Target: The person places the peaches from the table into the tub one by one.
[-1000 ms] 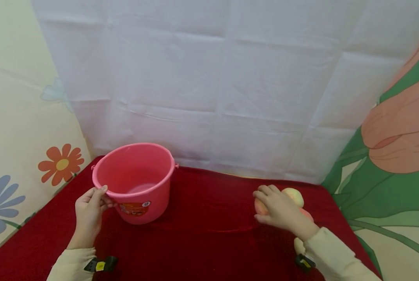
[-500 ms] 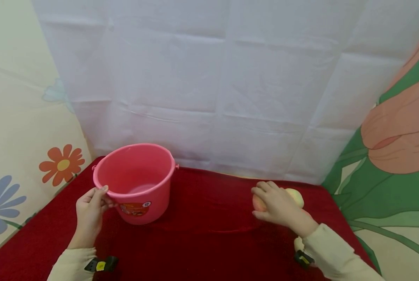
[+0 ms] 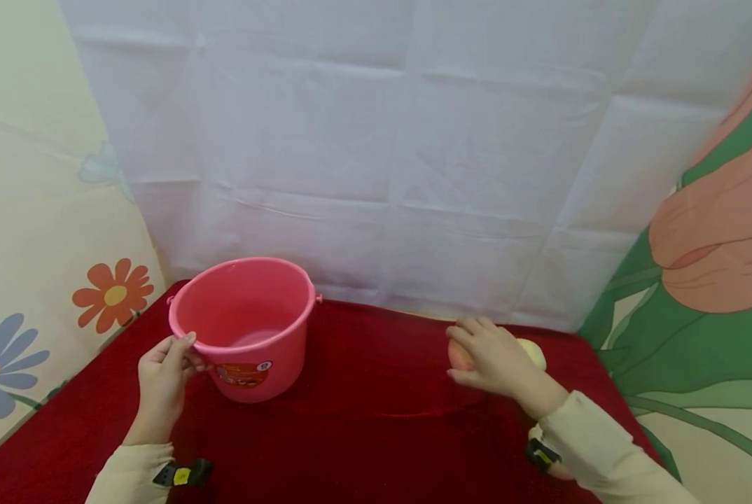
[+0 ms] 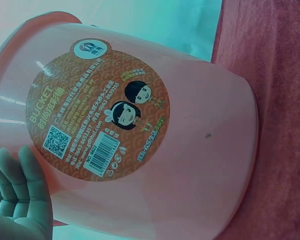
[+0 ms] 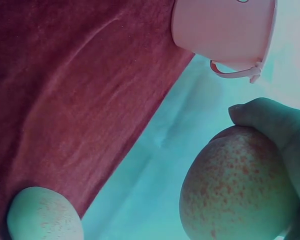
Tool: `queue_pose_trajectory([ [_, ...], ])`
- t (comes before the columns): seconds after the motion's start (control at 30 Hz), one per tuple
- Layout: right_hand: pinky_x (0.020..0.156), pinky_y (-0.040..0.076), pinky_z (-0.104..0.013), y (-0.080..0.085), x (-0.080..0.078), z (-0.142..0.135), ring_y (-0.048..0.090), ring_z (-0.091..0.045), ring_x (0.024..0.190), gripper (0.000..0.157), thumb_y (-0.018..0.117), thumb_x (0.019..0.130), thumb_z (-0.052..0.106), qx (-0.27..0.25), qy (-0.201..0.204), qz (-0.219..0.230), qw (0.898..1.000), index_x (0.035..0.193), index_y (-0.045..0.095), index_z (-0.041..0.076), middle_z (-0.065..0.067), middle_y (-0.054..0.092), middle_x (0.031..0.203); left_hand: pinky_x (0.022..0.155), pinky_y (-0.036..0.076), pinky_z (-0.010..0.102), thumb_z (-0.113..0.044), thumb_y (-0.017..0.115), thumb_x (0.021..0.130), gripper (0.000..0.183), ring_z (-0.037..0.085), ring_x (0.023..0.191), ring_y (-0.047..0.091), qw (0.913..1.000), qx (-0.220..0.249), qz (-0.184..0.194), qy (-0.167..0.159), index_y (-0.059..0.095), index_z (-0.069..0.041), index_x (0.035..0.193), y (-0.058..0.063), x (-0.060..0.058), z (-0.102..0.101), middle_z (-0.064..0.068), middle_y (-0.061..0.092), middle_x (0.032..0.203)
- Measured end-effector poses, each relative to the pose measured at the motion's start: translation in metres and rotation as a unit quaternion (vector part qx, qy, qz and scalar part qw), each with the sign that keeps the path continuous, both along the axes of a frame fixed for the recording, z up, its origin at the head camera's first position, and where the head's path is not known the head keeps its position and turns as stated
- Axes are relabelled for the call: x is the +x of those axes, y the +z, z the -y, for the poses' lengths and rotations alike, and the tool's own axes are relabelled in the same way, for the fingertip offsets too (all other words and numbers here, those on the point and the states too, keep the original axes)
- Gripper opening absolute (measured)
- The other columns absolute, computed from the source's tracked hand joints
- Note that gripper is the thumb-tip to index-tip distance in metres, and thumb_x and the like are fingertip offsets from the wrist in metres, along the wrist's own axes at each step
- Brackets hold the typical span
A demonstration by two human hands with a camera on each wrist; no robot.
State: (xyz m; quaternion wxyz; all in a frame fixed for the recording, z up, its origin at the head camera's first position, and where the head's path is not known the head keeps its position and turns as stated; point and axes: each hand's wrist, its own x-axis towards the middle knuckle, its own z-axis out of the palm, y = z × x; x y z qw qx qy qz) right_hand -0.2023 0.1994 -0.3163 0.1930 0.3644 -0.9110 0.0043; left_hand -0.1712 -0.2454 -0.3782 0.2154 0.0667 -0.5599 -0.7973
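At the left of the head view, a pink bucket (image 3: 281,360) stands upright on the red cloth. My left hand (image 3: 160,385) pinches its near-left rim, the thumb over the edge and the fingers outside. In the left wrist view those fingers lie by the round orange label (image 4: 95,110) on the bucket's side. My right hand (image 3: 500,360) grips a speckled pink-and-yellow peach (image 5: 235,185) from above, thumb and fingers curled round it. Beside that hand, a paler yellow peach (image 3: 533,352) sits on the cloth, partly hidden by it.
Red cloth (image 3: 363,448) covers the table, its far edge meeting a white hanging sheet (image 3: 376,140). Painted flower panels (image 3: 716,238) flank both sides. The bucket's handle (image 5: 232,74) hangs down, seen in the right wrist view.
My right hand has moved slightly up and to the left with the peach in its grip. A reddish fruit seen beside the wrist earlier is now hidden. The left hand and bucket stay put.
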Motion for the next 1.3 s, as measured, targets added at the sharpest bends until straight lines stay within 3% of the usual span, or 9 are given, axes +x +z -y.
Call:
queue_pose_trajectory([
  [0.53,0.064,0.051,-0.044,0.018,-0.008,0.01,0.055,-0.033,0.093,0.056,0.075,0.067,0.035,-0.003,0.026,-0.017,1.0,0.11,0.06,0.003,-0.016,0.056,0.107,0.051,0.051,0.02,-0.016,0.056,0.091,0.026,0.009,0.048,0.055,0.9999,-0.003,0.014,0.008,0.061,-0.012,0.065,-0.001,-0.001,-0.001,0.0,0.056,0.056],
  [1.0,0.063,0.051,-0.042,0.02,-0.013,0.021,0.056,-0.031,0.088,0.051,0.076,0.065,0.032,-0.019,0.048,-0.044,0.998,0.105,0.061,0.004,-0.014,0.058,0.101,0.05,0.051,0.02,-0.016,0.057,0.09,0.026,0.009,0.048,0.055,0.9997,-0.008,0.018,0.012,0.061,-0.012,0.065,0.0,0.0,0.0,0.0,0.056,0.055],
  [1.3,0.066,0.051,-0.044,0.019,-0.017,0.033,0.055,-0.031,0.093,0.055,0.076,0.065,0.034,-0.026,0.052,-0.037,0.998,0.108,0.061,0.004,-0.015,0.058,0.105,0.05,0.051,0.02,-0.014,0.055,0.091,0.028,0.009,0.047,0.054,0.9999,-0.004,0.012,0.011,0.06,-0.012,0.064,0.0,-0.001,-0.001,0.0,0.056,0.055],
])
